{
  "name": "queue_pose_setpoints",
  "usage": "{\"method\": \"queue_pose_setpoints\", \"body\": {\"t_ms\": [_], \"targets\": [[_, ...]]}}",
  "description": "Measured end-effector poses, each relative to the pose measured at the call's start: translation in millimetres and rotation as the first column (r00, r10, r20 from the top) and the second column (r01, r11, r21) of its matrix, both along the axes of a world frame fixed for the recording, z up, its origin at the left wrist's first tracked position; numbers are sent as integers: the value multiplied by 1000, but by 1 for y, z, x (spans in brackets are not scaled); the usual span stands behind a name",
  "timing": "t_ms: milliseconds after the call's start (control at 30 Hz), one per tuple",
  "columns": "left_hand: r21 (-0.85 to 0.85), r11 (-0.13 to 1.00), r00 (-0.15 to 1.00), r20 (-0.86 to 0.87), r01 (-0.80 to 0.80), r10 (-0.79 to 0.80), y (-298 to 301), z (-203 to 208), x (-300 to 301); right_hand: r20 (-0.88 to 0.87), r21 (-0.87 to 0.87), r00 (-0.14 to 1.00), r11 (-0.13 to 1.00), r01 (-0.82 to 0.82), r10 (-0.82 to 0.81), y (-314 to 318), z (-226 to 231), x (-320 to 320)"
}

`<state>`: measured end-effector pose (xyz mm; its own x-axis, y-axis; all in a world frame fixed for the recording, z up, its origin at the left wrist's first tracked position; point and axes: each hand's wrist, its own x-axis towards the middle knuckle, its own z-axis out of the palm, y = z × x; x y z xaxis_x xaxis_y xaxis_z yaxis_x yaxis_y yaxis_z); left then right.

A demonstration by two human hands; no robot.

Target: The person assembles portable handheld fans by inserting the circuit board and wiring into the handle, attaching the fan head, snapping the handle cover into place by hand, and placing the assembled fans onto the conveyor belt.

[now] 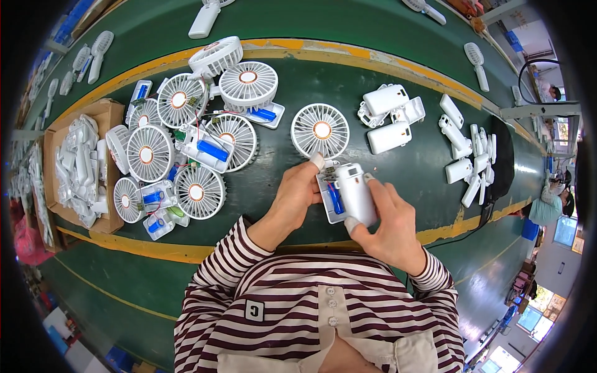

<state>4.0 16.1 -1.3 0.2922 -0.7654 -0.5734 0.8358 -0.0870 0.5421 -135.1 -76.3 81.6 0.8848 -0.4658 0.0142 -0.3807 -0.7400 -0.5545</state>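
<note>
In front of me lies a white handheld fan (320,129), its round grille pointing away from me. Its handle is uncovered, with a blue battery (334,196) inside. My left hand (291,198) grips the left side of the handle, thumb up by the neck under the grille. My right hand (393,229) has its fingers closed on a smooth white handle cover (359,200). This cover is tilted over the right part of the handle, leaving the battery side exposed. Whether the two parts touch along the far edge cannot be made out.
Several opened fans (196,193) with blue batteries pile up on the left, beside a cardboard box (112,227) of white plastic parts. White covers (390,137) and narrow white parts (479,163) lie to the right. Beyond a yellow edge, finished-looking fans (475,62) rest on a green surface.
</note>
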Motion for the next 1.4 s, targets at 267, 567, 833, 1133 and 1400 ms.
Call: {"method": "queue_pose_setpoints", "body": {"t_ms": [267, 567, 833, 1133, 1400], "targets": [[-61, 998, 999, -38, -9, 7, 1, 7, -1, -82, -59, 990, 991, -118, 113, 3, -3, 22], [-86, 996, 999, -54, -10, 6, 0, 5, 0, -59, -73, 995, 993, -90, 86, 7, 8, 22], [-112, 994, 998, -54, 11, -17, 0, 2, 0, -90, -117, 988, 984, -133, 123, -10, 6, 26], [-87, 996, 999, -47, 18, -22, 0, 4, 0, -152, -107, 973, 975, -192, 175, -8, 7, 29], [-69, 997, 997, -61, -47, 43, -1, 3, -1, -154, -130, 972, 972, -196, 175, -2, 4, 35]]}}
